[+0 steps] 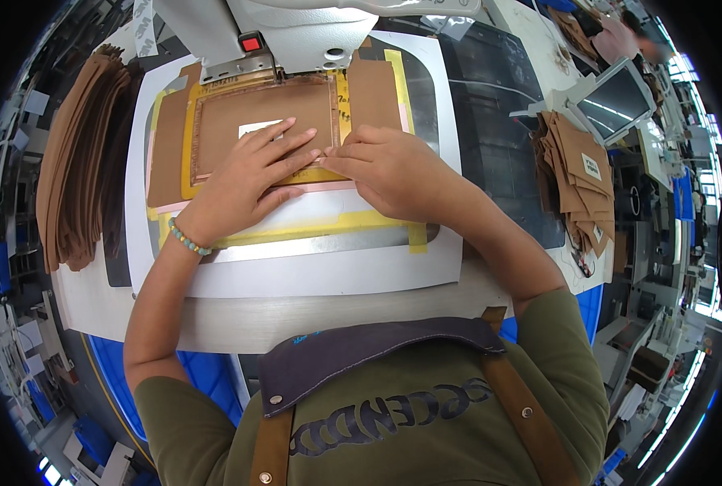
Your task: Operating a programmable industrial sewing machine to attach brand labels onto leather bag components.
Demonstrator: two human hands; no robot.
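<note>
A brown fabric panel (280, 105) lies inside a yellow template frame (188, 162) under the head of a white sewing machine (296, 32). My left hand (256, 166) rests flat on the panel and the frame's near edge, fingers spread. It partly covers a small white label (254, 128) on the panel. At the frame's near right corner, my right hand (389, 166) has its fingers drawn together, thumb and forefinger pinched beside my left fingertips. Whatever is between them, if anything, is too small to make out. Beneath the frame is a white sheet with yellow tape (312, 223).
A tall stack of brown fabric pieces (77, 162) stands at the left. Another pile of brown pieces with white labels (576, 174) is at the right, below a small monitor (616, 101). Blue bins (215, 381) sit below the table edge. Another person (616, 39) is at the far right.
</note>
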